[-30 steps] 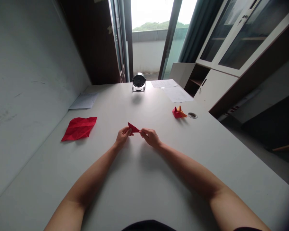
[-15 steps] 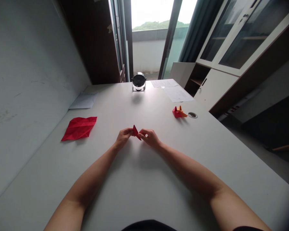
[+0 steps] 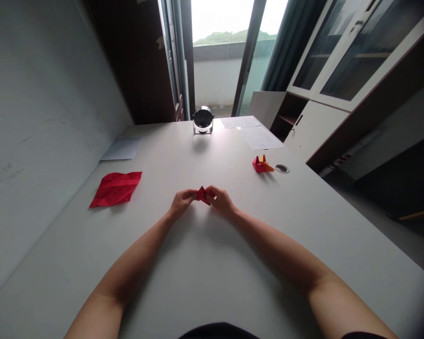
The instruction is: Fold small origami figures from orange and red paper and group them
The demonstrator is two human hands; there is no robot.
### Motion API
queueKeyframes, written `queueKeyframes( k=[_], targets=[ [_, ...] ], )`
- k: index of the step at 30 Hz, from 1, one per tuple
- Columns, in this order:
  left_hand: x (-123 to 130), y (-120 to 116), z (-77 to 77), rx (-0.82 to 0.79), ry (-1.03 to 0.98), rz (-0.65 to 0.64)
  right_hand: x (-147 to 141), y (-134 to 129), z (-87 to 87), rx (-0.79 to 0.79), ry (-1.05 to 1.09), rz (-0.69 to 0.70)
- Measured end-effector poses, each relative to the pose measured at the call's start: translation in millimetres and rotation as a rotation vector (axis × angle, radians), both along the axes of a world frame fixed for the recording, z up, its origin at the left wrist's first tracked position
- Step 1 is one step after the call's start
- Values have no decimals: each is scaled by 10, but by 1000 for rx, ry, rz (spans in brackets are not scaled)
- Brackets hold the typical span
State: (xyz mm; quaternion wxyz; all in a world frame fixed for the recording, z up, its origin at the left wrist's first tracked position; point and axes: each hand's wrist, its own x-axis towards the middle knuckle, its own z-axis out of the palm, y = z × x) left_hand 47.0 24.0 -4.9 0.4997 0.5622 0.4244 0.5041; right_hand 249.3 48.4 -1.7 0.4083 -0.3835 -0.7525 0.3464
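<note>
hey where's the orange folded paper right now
In the head view, the orange folded paper is on the right side of the white table, between the red folded piece and the round hole.

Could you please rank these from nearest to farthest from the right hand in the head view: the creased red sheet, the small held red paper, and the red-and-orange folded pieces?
1. Small held red paper: at the right hand's fingertips.
2. Red-and-orange folded pieces: ahead, to the right.
3. Creased red sheet: far over left.
</note>
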Motion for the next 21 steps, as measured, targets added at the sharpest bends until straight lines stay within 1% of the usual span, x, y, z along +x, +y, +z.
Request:
queueKeyframes(
  k=[5,8,10,13,17,19,21],
  targets=[
    [125,-85,42,61,32,-38,-2,-40,38,74,-91,-107],
    [173,-119,46,43,39,-30,-3,-52,35,92,-108,-117],
    [171,-111,37,24,25,-1,-9,-48,25,71,-58,-111],
    [133,-67,27,12,-13,32,-24,-24,9,-27,100,-59],
    [92,-35,50,-26,-116,-42,-34,25,-1,-208,342,83],
    [85,-45,74,-62,-163,-66,-27,45,2,-276,407,131],
    [79,-61,99,-77,-185,-54,-15,58,11,-333,436,162]
  ],
)
